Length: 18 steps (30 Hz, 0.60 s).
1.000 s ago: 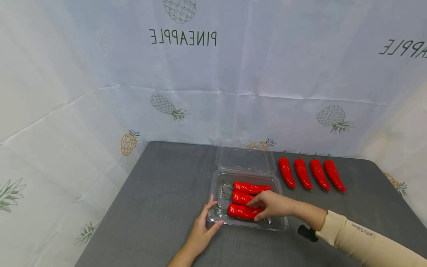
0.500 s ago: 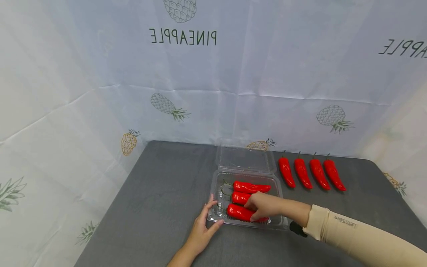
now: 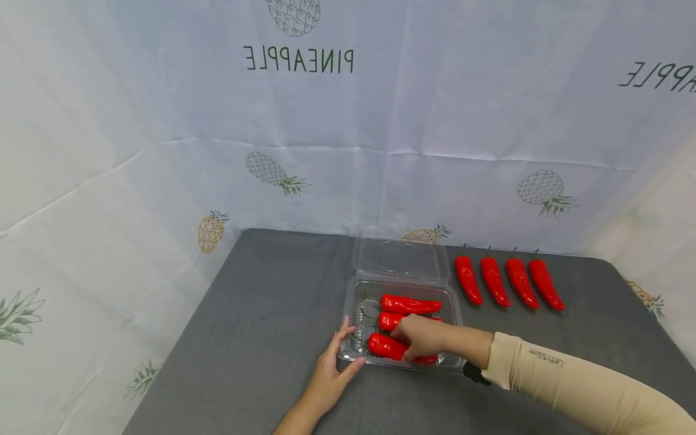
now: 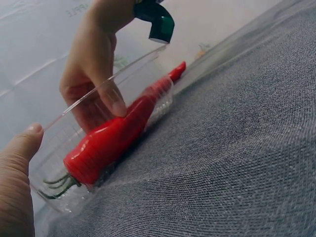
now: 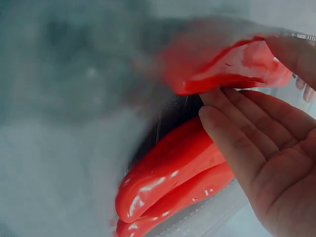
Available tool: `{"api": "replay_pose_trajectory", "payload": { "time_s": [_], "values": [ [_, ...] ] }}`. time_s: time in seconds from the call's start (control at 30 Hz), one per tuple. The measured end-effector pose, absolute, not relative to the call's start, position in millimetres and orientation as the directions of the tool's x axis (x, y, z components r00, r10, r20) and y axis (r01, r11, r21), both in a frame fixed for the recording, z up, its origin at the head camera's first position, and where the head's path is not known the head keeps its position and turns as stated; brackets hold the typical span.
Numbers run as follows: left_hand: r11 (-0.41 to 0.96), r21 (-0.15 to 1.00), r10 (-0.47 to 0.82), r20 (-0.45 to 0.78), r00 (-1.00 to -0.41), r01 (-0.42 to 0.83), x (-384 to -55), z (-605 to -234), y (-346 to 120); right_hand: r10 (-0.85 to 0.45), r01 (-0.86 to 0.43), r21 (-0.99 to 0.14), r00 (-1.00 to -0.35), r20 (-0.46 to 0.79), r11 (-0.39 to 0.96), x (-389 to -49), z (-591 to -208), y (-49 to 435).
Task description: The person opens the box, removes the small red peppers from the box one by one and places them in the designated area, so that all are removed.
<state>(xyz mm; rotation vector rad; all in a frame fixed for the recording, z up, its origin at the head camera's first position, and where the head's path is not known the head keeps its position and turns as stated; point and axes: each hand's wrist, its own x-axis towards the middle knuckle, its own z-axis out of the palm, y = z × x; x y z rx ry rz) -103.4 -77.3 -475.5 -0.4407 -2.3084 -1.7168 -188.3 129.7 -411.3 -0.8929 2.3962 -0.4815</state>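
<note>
A clear plastic clamshell container lies on the grey table with its lid folded back. Inside are three red chili peppers side by side: a rear pepper, a middle pepper and a front pepper. My right hand pinches the front pepper between thumb and fingers; the right wrist view shows this pepper partly blurred. In the left wrist view, the held pepper is seen through the container's side wall. My left hand rests against the container's left front corner, fingers fairly straight.
Several more red peppers lie in a row on the table, right of the container. A white curtain with pineapple prints hangs behind. A dark strap device sits at my right wrist.
My right hand has moved a little left and toward me over the container, and the front pepper has shifted slightly left with it. The left hand stays at the corner.
</note>
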Motion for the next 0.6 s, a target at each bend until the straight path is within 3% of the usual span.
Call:
{"api": "replay_pose_trajectory", "payload": {
  "time_s": [0.23, 0.6],
  "values": [
    [0.275, 0.895, 0.102, 0.336, -0.936, 0.351, -102.6, -475.4, -77.2, -0.601, -0.420, -0.452, -0.687, -0.408, 0.787, -185.6, -412.5, 128.3],
    [0.268, 0.909, 0.098, 0.304, -0.948, 0.319, -112.9, -509.1, -79.5, -0.713, -0.513, -0.508, -0.599, -0.365, 0.692, -187.2, -406.9, 134.4]
  ]
}}
